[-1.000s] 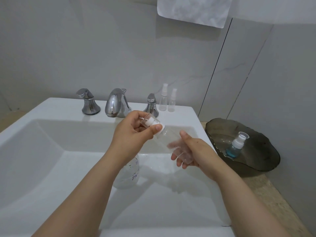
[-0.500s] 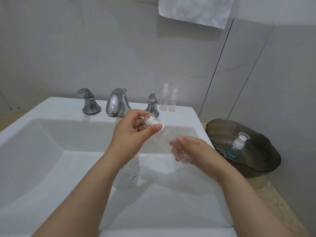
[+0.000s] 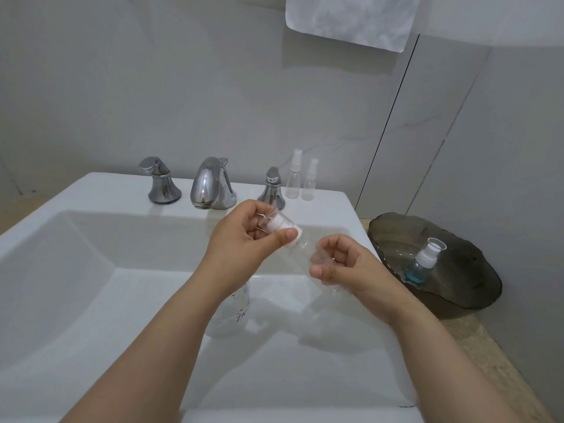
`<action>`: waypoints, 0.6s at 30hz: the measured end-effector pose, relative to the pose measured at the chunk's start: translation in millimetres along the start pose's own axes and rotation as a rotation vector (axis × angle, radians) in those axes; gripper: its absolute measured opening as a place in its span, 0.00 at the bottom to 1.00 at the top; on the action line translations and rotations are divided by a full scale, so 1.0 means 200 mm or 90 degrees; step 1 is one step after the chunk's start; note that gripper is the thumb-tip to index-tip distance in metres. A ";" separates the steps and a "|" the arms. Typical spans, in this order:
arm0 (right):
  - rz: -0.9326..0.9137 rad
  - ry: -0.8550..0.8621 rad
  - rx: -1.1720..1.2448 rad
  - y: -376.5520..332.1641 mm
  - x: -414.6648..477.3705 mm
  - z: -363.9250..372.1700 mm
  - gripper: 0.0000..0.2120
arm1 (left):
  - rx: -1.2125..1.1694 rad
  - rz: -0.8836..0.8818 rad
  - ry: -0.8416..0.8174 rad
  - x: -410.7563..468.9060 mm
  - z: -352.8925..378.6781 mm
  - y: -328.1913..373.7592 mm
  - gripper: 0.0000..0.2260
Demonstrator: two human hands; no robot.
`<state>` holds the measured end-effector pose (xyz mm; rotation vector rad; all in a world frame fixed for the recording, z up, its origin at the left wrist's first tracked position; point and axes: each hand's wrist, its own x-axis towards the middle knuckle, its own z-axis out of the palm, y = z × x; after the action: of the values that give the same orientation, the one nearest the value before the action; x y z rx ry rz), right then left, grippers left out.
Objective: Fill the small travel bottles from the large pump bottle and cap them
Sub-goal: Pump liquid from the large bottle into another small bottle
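Head view | step: cap work on clear small bottle (image 3: 308,251), frame centre over the sink (image 3: 91,270), likely unscrewing | left hand (image 3: 244,239) pinches its white cap (image 3: 282,225) | right hand (image 3: 345,267) curls round the body | next: counter-twist, bottle steady

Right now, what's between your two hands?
In the head view, a clear travel bottle bridges them: the left hand grips its white capped end, the right hand holds its body.
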<state>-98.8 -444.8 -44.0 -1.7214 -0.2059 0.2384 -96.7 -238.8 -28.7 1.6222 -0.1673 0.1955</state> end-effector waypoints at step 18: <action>0.046 -0.043 0.022 -0.03 -0.01 0.02 0.24 | 0.010 -0.013 0.002 -0.01 0.00 0.01 0.13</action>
<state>-103.0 -439.9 -38.4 -1.6888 -0.1878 0.3523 -98.9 -238.6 -27.1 1.6391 -0.1465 0.1836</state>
